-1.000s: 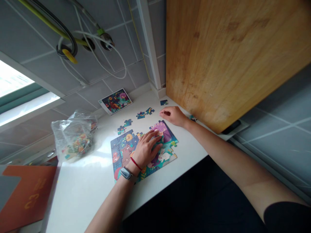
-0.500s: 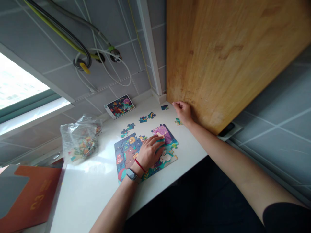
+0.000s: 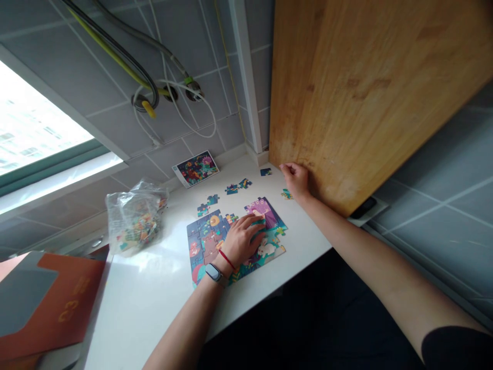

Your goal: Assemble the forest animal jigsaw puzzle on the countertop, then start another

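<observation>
In the head view, the colourful, partly assembled cardboard jigsaw puzzle (image 3: 215,239) is seen lying flat near the front edge of the white countertop (image 3: 154,293), and the left hand (image 3: 242,239) is laid palm-down on its middle with fingers spread flat, nothing being gripped. The right hand (image 3: 296,180) is held well apart from the puzzle, at the foot of the large leaning wooden board (image 3: 365,87), with fingers curled; whether a piece is pinched there cannot be told. A small loose green puzzle piece (image 3: 285,193) lies just beside that hand, further loose blue pieces (image 3: 236,187) are scattered beyond the puzzle, and a clear plastic bag of pieces (image 3: 134,218) is set to the left.
</observation>
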Action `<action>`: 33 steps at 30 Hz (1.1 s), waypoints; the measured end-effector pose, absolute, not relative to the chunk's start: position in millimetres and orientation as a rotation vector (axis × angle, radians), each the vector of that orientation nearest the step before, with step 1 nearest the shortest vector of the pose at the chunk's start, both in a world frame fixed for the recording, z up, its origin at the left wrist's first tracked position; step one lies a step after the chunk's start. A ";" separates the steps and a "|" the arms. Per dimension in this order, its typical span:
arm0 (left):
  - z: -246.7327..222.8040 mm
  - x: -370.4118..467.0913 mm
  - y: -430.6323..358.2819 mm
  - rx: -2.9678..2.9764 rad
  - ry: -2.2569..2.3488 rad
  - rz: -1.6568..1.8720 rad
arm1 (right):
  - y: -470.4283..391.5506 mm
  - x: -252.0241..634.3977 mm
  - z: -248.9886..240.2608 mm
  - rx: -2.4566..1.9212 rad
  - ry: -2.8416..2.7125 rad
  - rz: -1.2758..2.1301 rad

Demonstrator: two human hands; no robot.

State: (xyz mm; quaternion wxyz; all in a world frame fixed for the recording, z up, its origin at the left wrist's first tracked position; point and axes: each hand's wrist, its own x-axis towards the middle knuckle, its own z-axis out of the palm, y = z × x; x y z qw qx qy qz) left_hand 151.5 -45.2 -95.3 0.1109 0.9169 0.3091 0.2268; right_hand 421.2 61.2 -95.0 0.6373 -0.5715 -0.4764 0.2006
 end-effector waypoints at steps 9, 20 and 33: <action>-95.4 152.0 -45.5 2.682 0.919 0.661 | 63.1 422.0 -96.7 -1.271 -1.083 0.474; -94.4 152.6 -45.7 2.686 0.940 0.655 | 64.4 423.7 -98.9 -1.239 -1.095 0.503; -97.8 152.5 -44.3 2.672 0.906 0.730 | 64.6 423.2 -98.7 -1.205 -1.083 0.530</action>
